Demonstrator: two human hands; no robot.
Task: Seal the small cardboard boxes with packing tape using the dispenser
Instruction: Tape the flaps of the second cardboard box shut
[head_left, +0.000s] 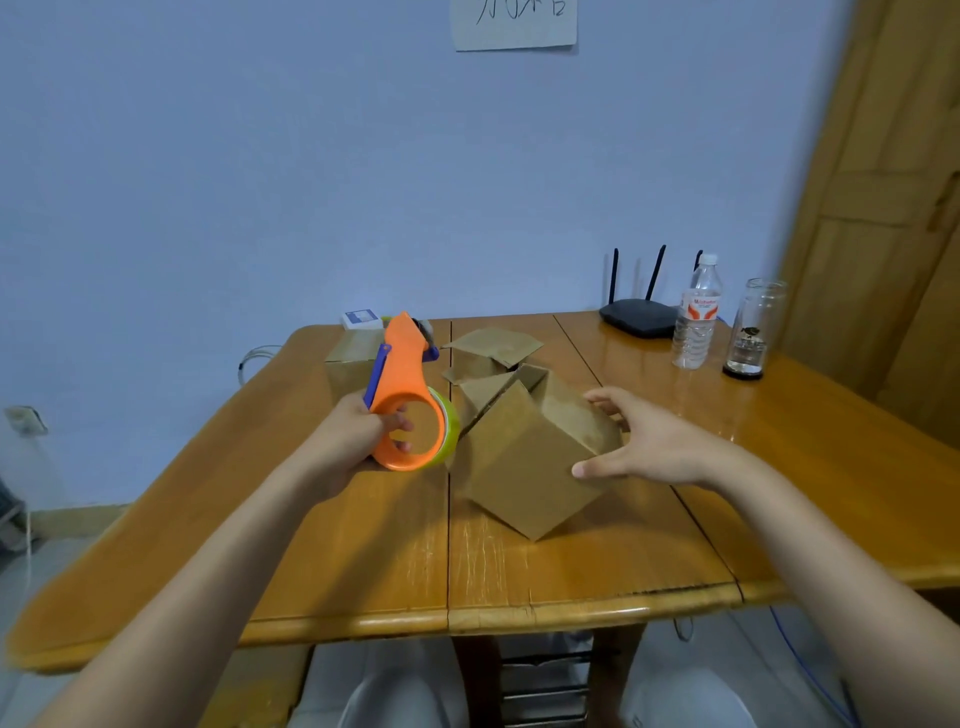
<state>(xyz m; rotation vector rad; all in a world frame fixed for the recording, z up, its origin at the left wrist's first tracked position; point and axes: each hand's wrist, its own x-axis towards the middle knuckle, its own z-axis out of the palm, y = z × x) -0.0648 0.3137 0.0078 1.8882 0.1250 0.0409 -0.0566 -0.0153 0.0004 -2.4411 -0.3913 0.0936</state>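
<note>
My left hand (348, 436) grips an orange tape dispenser (408, 395) with a blue blade part and a yellowish tape roll, held above the wooden table (363, 561). Its nose points up and away from me. A small cardboard box (524, 462) sits tilted in the table's middle, its flaps open at the far side. My right hand (649, 441) has straight, spread fingers. The thumb touches the box's near right corner, and the fingers reach along its right side. Behind it lies another open box (488, 353). A third box (348, 364) stands behind the dispenser.
A plastic water bottle (696, 317), a glass jar (750, 332) and a black router (639, 314) stand at the table's far right. A small white and blue box (361, 318) lies at the far edge. A wooden door (893, 208) is on the right.
</note>
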